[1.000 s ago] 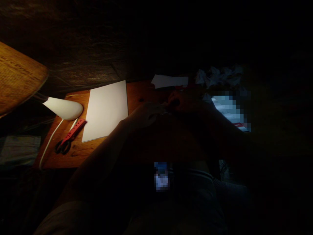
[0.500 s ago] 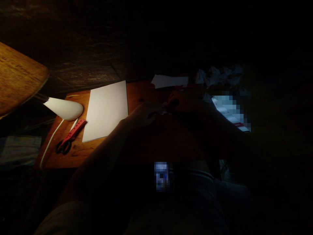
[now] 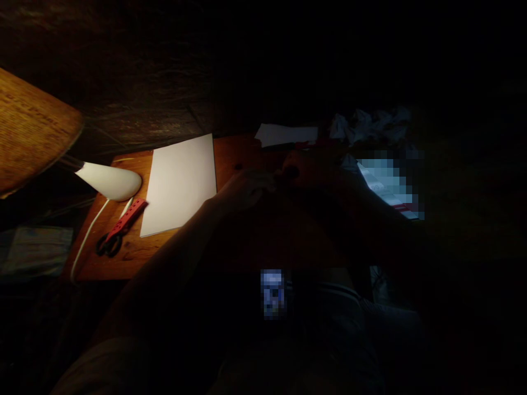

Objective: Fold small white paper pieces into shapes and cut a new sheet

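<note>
My left hand (image 3: 249, 187) and my right hand (image 3: 301, 167) meet over the dark middle of the wooden table (image 3: 230, 151). Fingers are curled on both, with the fingertips close together. They pinch a small piece of paper, which showed pale between them a moment ago and is now almost wholly lost in shadow. Left of my forearm lies a large white sheet or pad (image 3: 181, 184). Beyond my right hand are smaller white papers (image 3: 288, 134), with a thin red and dark object (image 3: 310, 145) along their near edge.
A lamp with a white base (image 3: 113, 182) stands at the left. Black-handled scissors with a red cover (image 3: 123, 226) lie before it, beside its white cord (image 3: 88, 233). Several folded paper shapes (image 3: 362, 129) sit at the back right, near a bright pixelated surface (image 3: 382, 184).
The pale paper between my fingertips has dropped from sight as the fingers shifted slightly around it. My hands stay in nearly the same place.
</note>
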Tool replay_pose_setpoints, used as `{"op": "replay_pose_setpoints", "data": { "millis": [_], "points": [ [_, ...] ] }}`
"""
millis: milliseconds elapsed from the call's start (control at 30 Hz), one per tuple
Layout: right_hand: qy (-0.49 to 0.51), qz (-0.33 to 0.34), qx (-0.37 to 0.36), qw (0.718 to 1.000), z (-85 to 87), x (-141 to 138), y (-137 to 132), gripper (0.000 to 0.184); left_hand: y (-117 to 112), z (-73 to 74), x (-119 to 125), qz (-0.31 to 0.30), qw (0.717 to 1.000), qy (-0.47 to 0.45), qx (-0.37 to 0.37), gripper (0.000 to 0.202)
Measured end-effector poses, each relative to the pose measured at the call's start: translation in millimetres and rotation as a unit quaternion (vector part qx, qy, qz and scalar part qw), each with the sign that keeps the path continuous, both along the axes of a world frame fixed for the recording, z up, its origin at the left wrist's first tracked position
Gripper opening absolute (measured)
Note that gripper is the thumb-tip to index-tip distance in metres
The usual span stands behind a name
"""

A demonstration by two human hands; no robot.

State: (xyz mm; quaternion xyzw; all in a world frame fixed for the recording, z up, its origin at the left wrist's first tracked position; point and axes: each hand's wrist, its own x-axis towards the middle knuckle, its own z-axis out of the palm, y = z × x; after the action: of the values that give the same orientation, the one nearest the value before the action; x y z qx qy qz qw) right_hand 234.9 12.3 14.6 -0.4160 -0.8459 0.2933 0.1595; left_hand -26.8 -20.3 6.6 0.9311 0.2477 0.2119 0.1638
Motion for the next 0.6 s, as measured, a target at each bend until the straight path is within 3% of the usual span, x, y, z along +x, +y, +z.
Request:
{"op": "replay_pose_setpoints", "data": {
  "millis": [333, 467, 600],
  "points": [
    [0.042, 0.015, 0.039, 0.998, -9.5, 9.0, 5.8, 0.011, -3.0, -2.1, -1.0, 0.022, 0.999, 0.033, 0.036, 0.045],
    [0.034, 0.029, 0.026, 0.999, -7.6, 9.5, 6.5, 0.012, -1.5, -2.9, -1.9, 0.000, 1.000, 0.015, 0.027, 0.057],
    [0.029, 0.024, 0.022, 0.999, -2.0, 8.4, 3.8, 0.016, 0.2, -3.5, -1.6, -0.009, 1.000, 0.007, 0.025, 0.056]
  ]
}}
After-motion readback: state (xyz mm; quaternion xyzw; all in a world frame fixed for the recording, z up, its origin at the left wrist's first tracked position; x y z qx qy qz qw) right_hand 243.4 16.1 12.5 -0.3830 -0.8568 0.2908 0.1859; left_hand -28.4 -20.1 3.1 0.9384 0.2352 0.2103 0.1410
